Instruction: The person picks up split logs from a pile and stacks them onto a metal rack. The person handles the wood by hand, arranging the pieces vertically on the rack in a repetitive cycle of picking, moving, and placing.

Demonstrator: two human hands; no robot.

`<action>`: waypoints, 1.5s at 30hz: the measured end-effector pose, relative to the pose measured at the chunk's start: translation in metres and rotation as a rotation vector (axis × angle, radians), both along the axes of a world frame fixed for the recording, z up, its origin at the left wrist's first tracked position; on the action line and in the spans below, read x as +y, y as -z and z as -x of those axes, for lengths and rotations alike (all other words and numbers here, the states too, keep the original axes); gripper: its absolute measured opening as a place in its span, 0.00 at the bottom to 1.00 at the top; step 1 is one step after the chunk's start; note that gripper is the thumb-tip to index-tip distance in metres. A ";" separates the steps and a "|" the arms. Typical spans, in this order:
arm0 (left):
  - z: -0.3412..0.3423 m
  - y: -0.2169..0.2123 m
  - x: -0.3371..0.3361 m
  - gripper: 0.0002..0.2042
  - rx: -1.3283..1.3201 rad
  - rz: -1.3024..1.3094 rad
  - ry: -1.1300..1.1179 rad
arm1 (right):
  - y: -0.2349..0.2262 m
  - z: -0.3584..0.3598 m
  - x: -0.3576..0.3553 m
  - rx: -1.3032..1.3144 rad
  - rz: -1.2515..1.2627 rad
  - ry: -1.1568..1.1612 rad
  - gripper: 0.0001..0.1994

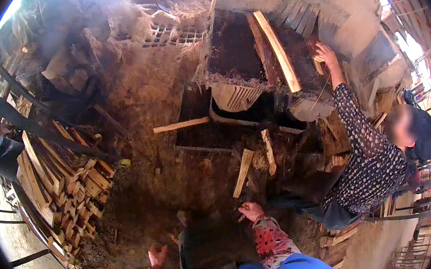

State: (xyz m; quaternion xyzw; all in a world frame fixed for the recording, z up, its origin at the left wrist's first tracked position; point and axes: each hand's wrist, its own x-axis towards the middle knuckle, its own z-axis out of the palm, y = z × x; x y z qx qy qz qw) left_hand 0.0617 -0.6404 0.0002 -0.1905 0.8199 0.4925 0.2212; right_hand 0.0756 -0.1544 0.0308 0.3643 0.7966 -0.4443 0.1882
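Observation:
My right hand point(251, 212) comes in from below in a red-spotted sleeve, its fingers curled closed. A small pale edge shows under the fingers, too small to name. Just beyond it a short split wood stick point(243, 173) lies on the dark ground, with another wood stick point(269, 151) farther up to its right. My left hand point(158, 255) hangs low, near the lower edge; its fingers are too unclear to read. Between the hands spreads dark cloth point(214, 250). A thin wood stick point(181, 125) lies at the edge of the dark recess ahead.
A dark worktop point(230, 47) ahead carries a long pale wood strip point(278, 52) and a brown one. At right a co-worker point(367, 161) in a spotted top reaches onto it, hand point(327, 54) at a small wood piece. Split firewood point(69, 198) is heaped at left.

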 end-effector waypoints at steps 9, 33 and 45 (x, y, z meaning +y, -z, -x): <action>0.127 -0.062 0.037 0.10 0.075 -0.087 0.079 | 0.028 0.020 -0.007 0.112 0.090 -0.099 0.12; 0.385 0.214 0.143 0.18 -0.082 0.026 0.245 | 0.226 0.111 0.094 -0.377 -0.114 -0.331 0.22; 0.599 0.264 0.243 0.33 0.469 0.348 0.717 | 0.401 0.162 0.265 -0.588 -0.243 0.101 0.27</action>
